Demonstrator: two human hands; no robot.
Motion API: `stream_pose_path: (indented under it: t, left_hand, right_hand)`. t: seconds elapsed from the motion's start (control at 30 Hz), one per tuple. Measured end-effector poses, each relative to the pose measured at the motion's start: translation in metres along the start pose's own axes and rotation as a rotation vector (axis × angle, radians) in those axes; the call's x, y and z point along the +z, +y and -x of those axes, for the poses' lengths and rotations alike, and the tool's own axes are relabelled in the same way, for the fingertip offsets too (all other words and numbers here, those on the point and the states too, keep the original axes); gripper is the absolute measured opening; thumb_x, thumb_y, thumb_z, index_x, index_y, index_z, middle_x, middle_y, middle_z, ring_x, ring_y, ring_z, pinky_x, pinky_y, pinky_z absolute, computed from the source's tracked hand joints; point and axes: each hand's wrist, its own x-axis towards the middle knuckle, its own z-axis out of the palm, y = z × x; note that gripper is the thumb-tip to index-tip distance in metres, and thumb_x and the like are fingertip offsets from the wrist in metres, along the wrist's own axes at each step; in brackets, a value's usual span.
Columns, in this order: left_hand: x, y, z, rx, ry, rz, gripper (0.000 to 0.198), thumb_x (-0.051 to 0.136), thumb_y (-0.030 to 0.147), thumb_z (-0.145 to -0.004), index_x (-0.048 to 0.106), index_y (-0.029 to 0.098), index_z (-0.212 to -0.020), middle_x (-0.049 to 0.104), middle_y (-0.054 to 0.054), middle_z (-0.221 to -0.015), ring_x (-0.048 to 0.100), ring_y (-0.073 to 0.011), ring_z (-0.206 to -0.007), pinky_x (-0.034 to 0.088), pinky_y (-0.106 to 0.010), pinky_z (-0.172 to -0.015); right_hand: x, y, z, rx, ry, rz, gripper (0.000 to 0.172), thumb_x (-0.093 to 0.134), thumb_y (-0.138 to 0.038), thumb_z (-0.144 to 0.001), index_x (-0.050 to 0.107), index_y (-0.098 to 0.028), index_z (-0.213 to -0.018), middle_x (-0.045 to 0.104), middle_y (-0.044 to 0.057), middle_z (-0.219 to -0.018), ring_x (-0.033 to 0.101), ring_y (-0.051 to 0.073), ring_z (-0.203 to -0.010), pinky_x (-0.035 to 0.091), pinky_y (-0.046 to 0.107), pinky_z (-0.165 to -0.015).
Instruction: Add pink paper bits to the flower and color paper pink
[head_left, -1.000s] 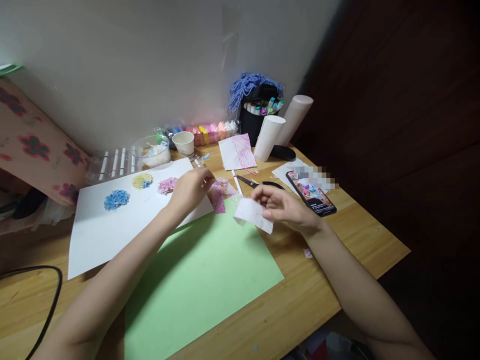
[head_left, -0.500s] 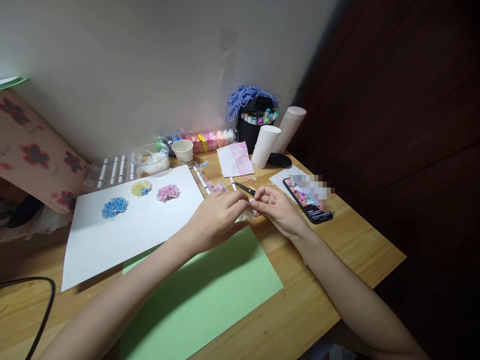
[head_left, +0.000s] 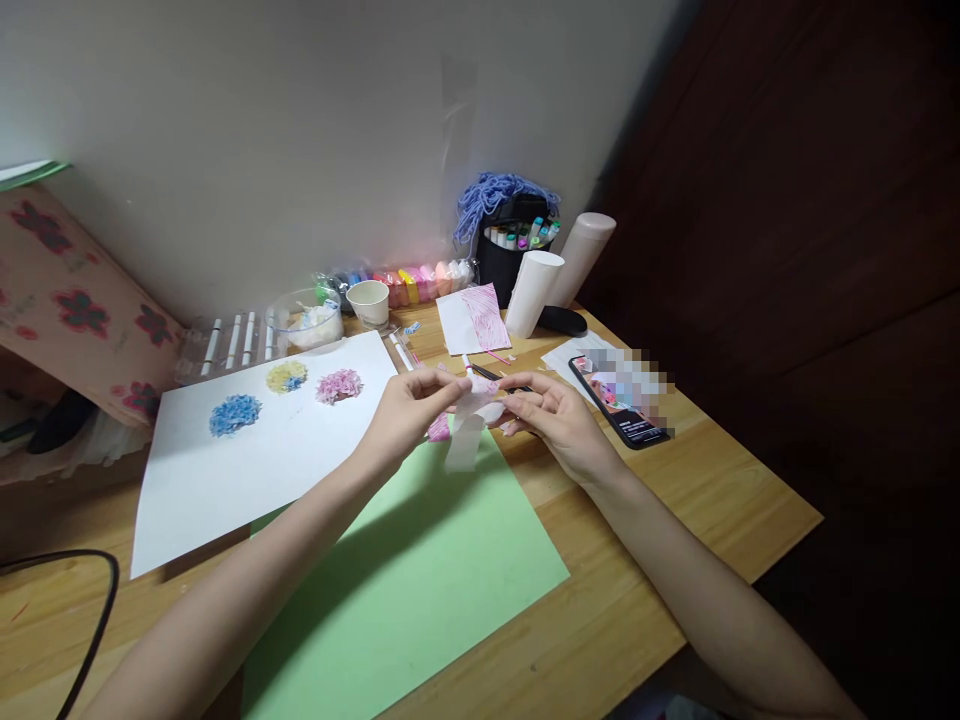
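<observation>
Between my hands hangs a thin white and pink paper strip [head_left: 466, 442], its lower end loose above the green sheet [head_left: 420, 580]. My left hand [head_left: 409, 410] pinches the strip's upper left part between thumb and finger. With fingers bent, my right hand [head_left: 551, 415] pinches its right side. Part of the strip is hidden by my fingers. Behind it lie scissors [head_left: 487, 372], partly covered, and a capped marker [head_left: 466, 364]. To the left, a white sheet [head_left: 315, 460] bears a blue flower cluster [head_left: 235, 415], a yellow one [head_left: 286, 377] and a pink one [head_left: 339, 386].
At the back are a paper cup [head_left: 368, 303], a clear bowl [head_left: 305, 322], bagged coloured clay [head_left: 409, 284], a half-pink paper [head_left: 474, 320] and a black marker case [head_left: 501, 265]. A phone [head_left: 619, 402] lies right. Upright white tubes [head_left: 534, 293] stand behind.
My hands have drawn slightly apart, and my left hand has turned and shifted left. More of the paper strip now shows, hanging down between them.
</observation>
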Motion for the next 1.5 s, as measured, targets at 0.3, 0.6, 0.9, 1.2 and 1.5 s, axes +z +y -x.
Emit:
stream_pose_path:
  t: [0.3,0.6,0.9,1.2,1.5]
  left_hand:
    - [-0.005,-0.01,-0.01,-0.077,0.142,0.184,0.031,0.065,0.041,-0.076,0.049,0.017,-0.066,0.04,0.007,-0.053,0.037,-0.0052,-0.045,0.035,-0.019,-0.05]
    - [-0.002,-0.017,-0.012,-0.168,-0.142,0.213,0.056,0.048,0.071,-0.077,0.057,0.015,-0.084,0.065,-0.005,-0.068,0.065,-0.0192,-0.068,0.049,-0.033,-0.069]
    - [0.019,-0.027,-0.001,-0.111,-0.294,0.173,0.055,0.081,0.033,-0.063,0.053,0.014,-0.106,0.069,-0.011,-0.102,0.066,-0.022,-0.096,0.049,-0.034,-0.084]
    - [0.013,-0.027,-0.003,-0.165,-0.239,0.001,0.051,0.079,0.026,-0.061,0.049,0.014,-0.101,0.059,0.005,-0.058,0.058,-0.0123,-0.053,0.04,-0.022,-0.052]
    - [0.01,-0.02,0.002,-0.118,-0.272,-0.211,0.06,0.074,0.023,-0.066,0.047,0.014,-0.119,0.057,0.006,-0.06,0.055,-0.0125,-0.057,0.037,-0.023,-0.052]
  right_hand:
    - [0.003,-0.002,0.003,-0.017,-0.084,0.097,0.015,0.071,-0.028,-0.075,0.064,-0.017,-0.082,0.068,0.002,-0.073,0.065,0.012,-0.063,0.054,0.025,-0.062]
    - [0.003,0.003,0.005,-0.13,0.026,0.037,0.013,0.069,-0.031,-0.078,0.065,-0.02,-0.084,0.067,0.001,-0.076,0.064,0.013,-0.069,0.053,0.026,-0.067]
    - [0.001,0.002,-0.004,-0.018,0.141,-0.237,0.02,0.077,-0.033,-0.067,0.064,-0.023,-0.079,0.065,-0.002,-0.077,0.062,0.01,-0.071,0.055,0.022,-0.072]
    - [-0.006,0.004,-0.007,-0.068,0.257,-0.281,0.02,0.074,-0.028,-0.07,0.061,-0.022,-0.084,0.067,-0.003,-0.08,0.067,0.011,-0.079,0.054,0.022,-0.082]
    - [-0.022,0.005,-0.015,-0.127,0.321,-0.232,0.019,0.072,-0.03,-0.073,0.06,-0.023,-0.086,0.07,-0.003,-0.083,0.067,0.011,-0.09,0.054,0.021,-0.084]
